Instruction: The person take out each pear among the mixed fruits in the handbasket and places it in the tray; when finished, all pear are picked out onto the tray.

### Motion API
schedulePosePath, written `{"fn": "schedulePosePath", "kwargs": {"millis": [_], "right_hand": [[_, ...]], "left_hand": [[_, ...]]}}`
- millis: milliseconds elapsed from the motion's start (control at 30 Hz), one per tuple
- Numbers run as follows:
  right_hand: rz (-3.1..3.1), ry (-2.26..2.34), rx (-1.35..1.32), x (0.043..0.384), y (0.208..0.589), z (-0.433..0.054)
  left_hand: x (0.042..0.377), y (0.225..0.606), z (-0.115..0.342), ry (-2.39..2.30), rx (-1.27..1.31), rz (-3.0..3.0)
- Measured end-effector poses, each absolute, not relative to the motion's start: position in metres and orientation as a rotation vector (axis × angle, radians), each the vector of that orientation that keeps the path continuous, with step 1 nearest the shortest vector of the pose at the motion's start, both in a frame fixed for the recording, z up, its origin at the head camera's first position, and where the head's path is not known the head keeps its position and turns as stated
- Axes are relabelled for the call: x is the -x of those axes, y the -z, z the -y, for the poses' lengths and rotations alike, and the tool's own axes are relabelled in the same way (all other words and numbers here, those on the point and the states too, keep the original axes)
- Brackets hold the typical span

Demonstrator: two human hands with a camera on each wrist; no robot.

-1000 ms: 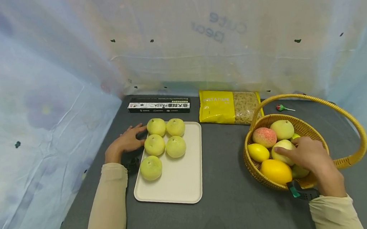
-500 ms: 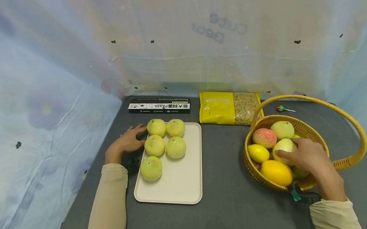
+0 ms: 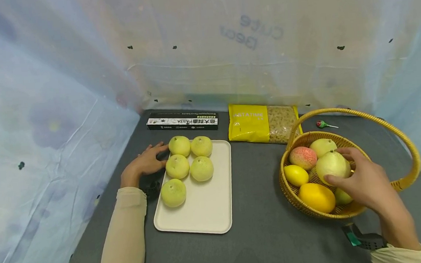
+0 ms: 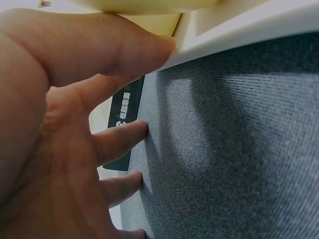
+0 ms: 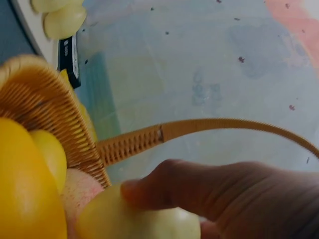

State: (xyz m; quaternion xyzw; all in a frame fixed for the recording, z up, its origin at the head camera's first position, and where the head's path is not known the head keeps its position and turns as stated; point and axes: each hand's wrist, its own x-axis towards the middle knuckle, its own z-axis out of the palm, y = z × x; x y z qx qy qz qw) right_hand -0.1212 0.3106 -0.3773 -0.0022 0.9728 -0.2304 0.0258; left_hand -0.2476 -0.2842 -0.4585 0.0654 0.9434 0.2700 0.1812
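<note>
My right hand (image 3: 372,182) grips a round pale yellow-green fruit (image 3: 331,164) with a short stem, raised above the others in the wicker basket (image 3: 293,198). Its thumb presses on the near side of the fruit (image 5: 124,216) in the right wrist view. At the left, my left hand (image 3: 146,161) rests beside the white tray (image 3: 207,212). In the left wrist view, that hand's thumb touches the tray rim (image 4: 219,42) while the other fingers spread over the dark cloth. Several similar fruits (image 3: 201,169) sit in the tray's left half.
In the basket lie a reddish peach (image 3: 303,158), a lemon (image 3: 296,176), an orange-yellow fruit (image 3: 317,198) and other pale green fruits. Its tall handle (image 3: 400,133) arches over the right side. Behind are a black pasta box (image 3: 182,122), a yellow pasta bag (image 3: 248,122) and a lollipop (image 3: 325,124).
My right hand has lifted the pale fruit out from among the others, moving up and slightly to the right. The left hand and the tray have stayed put.
</note>
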Motion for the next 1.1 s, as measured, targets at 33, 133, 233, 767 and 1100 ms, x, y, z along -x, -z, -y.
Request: {"fn": "schedulePosePath", "kwargs": {"millis": [33,133,233,767,1100], "right_hand": [[-3.017,0.726,0.024,0.12,0.376,-0.31],[-3.041,0.796,0.07,0.116,0.374,-0.307],[-3.046,0.87,0.103,0.112,0.372,-0.303],[-2.847,1.414,0.62,0.103,0.374,-0.244],[-2.717,1.426,0.801,0.117,0.39,-0.204]], "left_hand": [[0.248,0.458,0.284,-0.76,-0.185,-2.664],[0.248,0.458,0.284,-0.752,-0.186,-2.666],[0.248,0.458,0.284,-0.75,-0.184,-2.668],[0.248,0.459,0.284,-0.75,-0.189,-2.664],[0.248,0.459,0.284,-0.749,-0.191,-2.669]]}}
